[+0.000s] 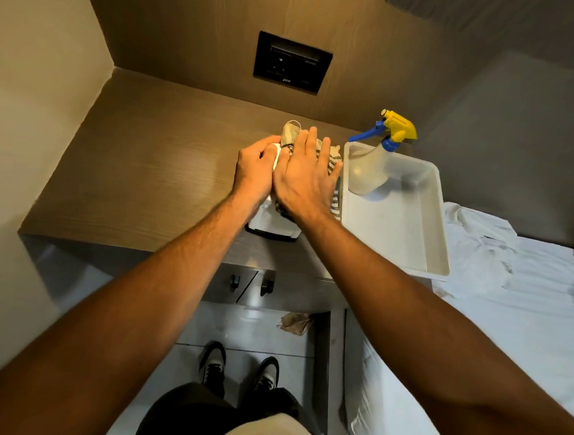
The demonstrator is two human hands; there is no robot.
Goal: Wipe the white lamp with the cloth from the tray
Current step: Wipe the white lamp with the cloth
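The white lamp (271,224) stands on the wooden bedside table (138,171), mostly hidden under my hands; only its white base with a dark rim and a sliver of its top show. My left hand (255,170) grips the lamp's top from the left. My right hand (304,177) lies flat, fingers spread, pressing the striped beige cloth (290,133) onto the lamp. Cloth edges stick out above and to the right of that hand. The white tray (402,223) sits just to the right.
A clear spray bottle (372,169) with a yellow and blue trigger lies in the tray's far end. A black socket panel (291,61) is on the wood wall behind. A bed with white sheets (519,304) is on the right. Drawer handles (266,286) sit below the table edge.
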